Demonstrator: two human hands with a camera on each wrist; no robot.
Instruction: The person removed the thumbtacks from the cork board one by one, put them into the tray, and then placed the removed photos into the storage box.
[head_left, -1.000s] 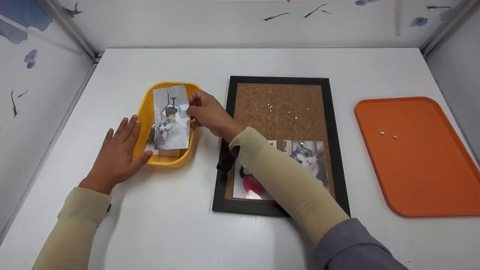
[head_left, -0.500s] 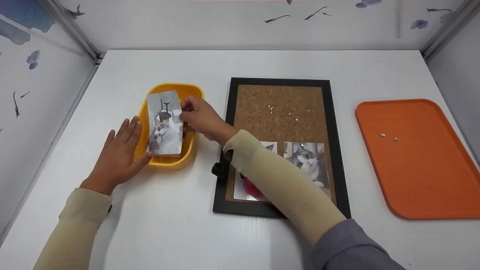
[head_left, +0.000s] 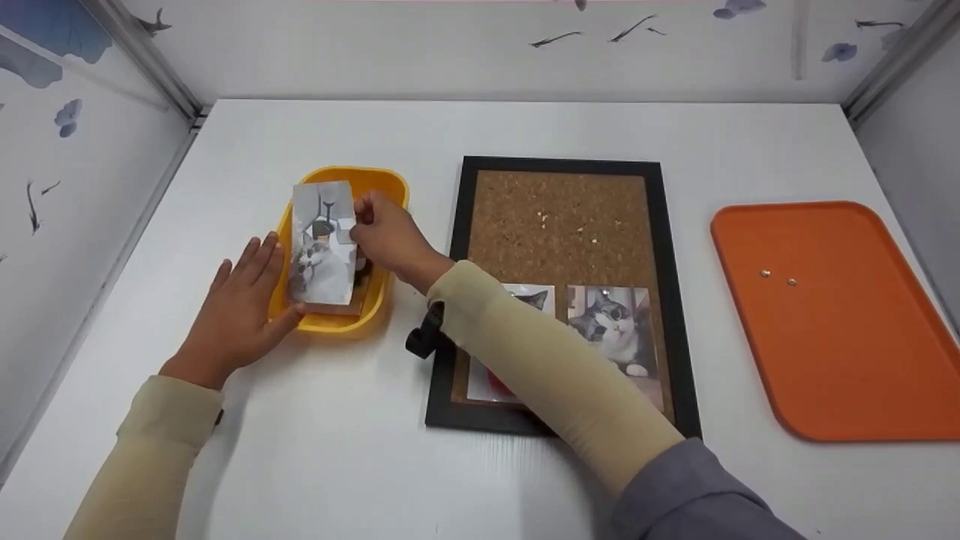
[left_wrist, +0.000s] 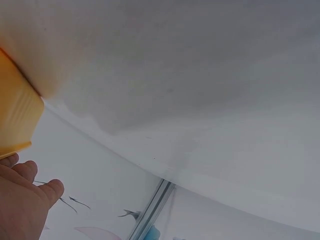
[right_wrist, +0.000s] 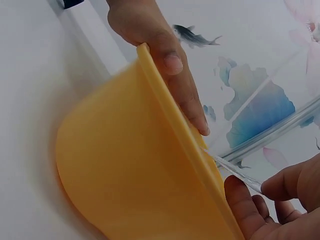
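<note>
My right hand pinches the right edge of a cat photo above a yellow bin. In the right wrist view, the photo shows edge-on between thumb and fingers. More prints lie under it in the bin, mostly hidden. My left hand rests against the bin's left rim with its fingers straight, the thumb at the near-left corner. The left wrist view shows only part of this hand beside the bin's wall.
Right of the bin lies a black-framed cork board with small gold pins in its upper half. Two photos hang below, a grey cat and one partly behind my right arm. An orange tray at the far right holds two pins.
My right hand has moved left and the photo has been lowered leftward over the bin, showing more of its right inside. The left hand stays at the rim.
</note>
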